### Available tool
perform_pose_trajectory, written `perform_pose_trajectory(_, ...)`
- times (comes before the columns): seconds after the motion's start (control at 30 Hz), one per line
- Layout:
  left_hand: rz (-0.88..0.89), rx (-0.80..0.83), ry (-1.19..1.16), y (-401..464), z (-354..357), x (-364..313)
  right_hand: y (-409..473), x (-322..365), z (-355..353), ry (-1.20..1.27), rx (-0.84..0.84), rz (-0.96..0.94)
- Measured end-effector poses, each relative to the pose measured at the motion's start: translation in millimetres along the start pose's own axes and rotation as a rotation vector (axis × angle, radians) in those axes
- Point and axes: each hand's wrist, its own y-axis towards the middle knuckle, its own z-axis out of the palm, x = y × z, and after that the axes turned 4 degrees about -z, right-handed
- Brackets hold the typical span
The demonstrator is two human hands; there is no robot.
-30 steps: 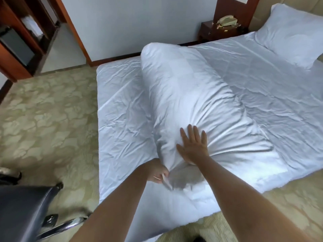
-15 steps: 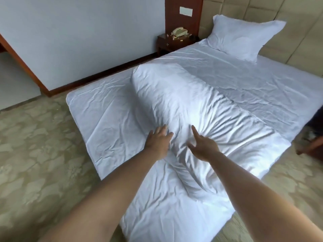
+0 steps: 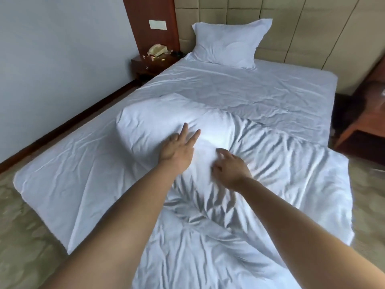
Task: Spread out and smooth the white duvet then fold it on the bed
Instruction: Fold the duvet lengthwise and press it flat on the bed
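Head view. The left hand (image 3: 177,153) is pressing flat, fingers (image 3: 184,132) extended, on the puffed fold of the white duvet (image 3: 158,124); the right hand (image 3: 230,167) is resting beside it on wrinkled fabric. A pillow (image 3: 227,46) is leaning against the headboard (image 3: 302,28) of the bed (image 3: 270,88).

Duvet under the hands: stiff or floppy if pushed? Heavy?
Probably floppy: the duvet bunches into deep creases around the right hand. Likely light and puffy, since its folded end stands rounded beside the left hand. It should slide and wrinkle rather than roll.
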Motion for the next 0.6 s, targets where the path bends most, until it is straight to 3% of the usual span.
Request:
perform_pose_trajectory(0.1,0.074,0.053,-0.005,36.4,4.6,16.6,23.7,18.3,7.0,0.06,-0.159,0.25)
perform_pose_trajectory(0.2,0.121,0.032,0.061,67.3,0.5,41.8,63.5,37.8,6.1,0.017,-0.196,0.398)
perform_pose_trajectory(0.3,0.31,-0.014,0.193,90.8,8.0,69.7,90.5,40.4,12.8,-0.137,-0.192,0.387)
perform_pose_trajectory(0.37,0.356,-0.071,0.082,106.1,12.8,86.6,102.7,38.1,15.3,-0.113,-0.201,0.424)
perform_pose_trajectory(0.5,0.258,-0.027,-0.12,130.0,40.3,108.3,132.6,37.3,12.7,-0.046,-0.281,0.414)
perform_pose_trajectory(0.6,0.211,-0.044,-0.181,135.5,86.4,112.4,141.9,38.2,22.1,-0.054,-0.149,0.368)
